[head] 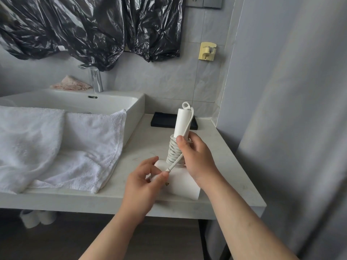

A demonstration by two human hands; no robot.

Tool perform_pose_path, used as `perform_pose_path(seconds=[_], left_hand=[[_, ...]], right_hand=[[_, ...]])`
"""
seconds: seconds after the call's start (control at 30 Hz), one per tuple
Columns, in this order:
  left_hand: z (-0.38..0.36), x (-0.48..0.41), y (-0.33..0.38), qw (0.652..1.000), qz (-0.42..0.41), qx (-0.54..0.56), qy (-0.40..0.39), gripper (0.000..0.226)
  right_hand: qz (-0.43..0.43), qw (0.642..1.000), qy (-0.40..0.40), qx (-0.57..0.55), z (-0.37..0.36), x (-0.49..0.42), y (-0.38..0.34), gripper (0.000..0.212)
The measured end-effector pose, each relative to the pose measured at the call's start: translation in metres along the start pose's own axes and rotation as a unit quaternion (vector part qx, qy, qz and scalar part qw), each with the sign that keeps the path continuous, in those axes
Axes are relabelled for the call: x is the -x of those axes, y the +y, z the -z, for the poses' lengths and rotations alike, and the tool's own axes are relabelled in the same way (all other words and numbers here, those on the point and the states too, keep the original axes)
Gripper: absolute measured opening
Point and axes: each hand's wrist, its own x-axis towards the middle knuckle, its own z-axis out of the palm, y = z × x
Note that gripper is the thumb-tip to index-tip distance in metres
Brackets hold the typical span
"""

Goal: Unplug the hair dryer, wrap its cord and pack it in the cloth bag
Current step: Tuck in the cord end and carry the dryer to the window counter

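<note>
Here, hair dryer (180, 177) between hands (195, 156)

The hair dryer (180, 177) at lower centre looks like smooth, matt white plastic, and its cord (173, 150) has a soft, rubbery white sheath wound in tight coils. The worktop (225, 166) is pale stone-like slab with faint veining, low sheen. At left, the towel (56, 147) is thick white terry cloth, nubby and matt. The sink (112, 102) is glossy white ceramic; the tap (94, 77) is mirror-bright chromed metal. Upper left, the black plastic sheeting (84, 25) is thin, crinkled and shiny (highlights everywhere). The wall tiles (159, 77) look smooth, grey, faintly marbled.
</note>
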Motion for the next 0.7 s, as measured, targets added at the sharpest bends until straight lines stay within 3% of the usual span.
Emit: perform_pose_path(seconds=[0.13, 0.33, 0.53, 0.7], left_hand=[[-0.003, 0.010, -0.007, 0.989, -0.089, -0.114, -0.023, 0.045], [-0.004, 0.013, -0.012, 0.969, -0.141, -0.192, -0.066, 0.032], [-0.003, 0.007, -0.012, 0.971, -0.108, -0.197, -0.077, 0.041], [-0.006, 0.007, -0.012, 0.973, -0.100, -0.196, -0.074, 0.040]], right_hand=[[0.004, 0.999, -0.008, -0.031, -0.001, 0.002, -0.001, 0.036], [0.000, 0.999, 0.015, -0.047, 0.001, 0.002, -0.001, 0.043], [-0.005, 1.000, 0.014, -0.027, -0.001, 0.000, -0.002, 0.038], [-0.042, 0.991, -0.042, -0.120, 0.000, -0.019, -0.019, 0.018]])
